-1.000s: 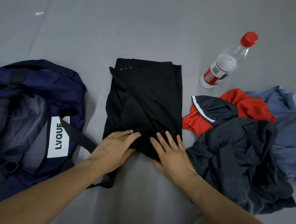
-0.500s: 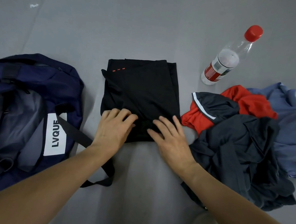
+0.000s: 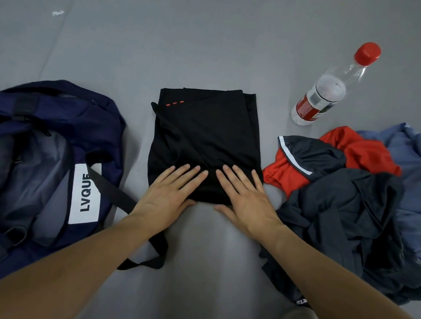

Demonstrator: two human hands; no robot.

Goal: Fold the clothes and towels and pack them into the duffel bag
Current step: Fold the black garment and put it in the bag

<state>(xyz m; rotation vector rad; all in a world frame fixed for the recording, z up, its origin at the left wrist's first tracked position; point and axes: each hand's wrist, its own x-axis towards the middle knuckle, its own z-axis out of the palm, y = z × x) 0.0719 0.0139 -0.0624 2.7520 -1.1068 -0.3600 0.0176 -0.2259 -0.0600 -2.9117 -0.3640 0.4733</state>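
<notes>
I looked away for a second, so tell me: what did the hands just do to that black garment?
The left hand and right hand folded in the uneven near end of the black garment, leaving a shorter rectangle with a straight edge. Both hands now lie flat, pressing that edge. The duffel bag, bottle and clothes pile stayed put.

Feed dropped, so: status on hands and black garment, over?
Left hand, right hand open, flat on near edge of folded black garment. Navy duffel bag just left, garment not yet inside. Bag's black strap lies between; unfolded clothes pile at right.
</notes>
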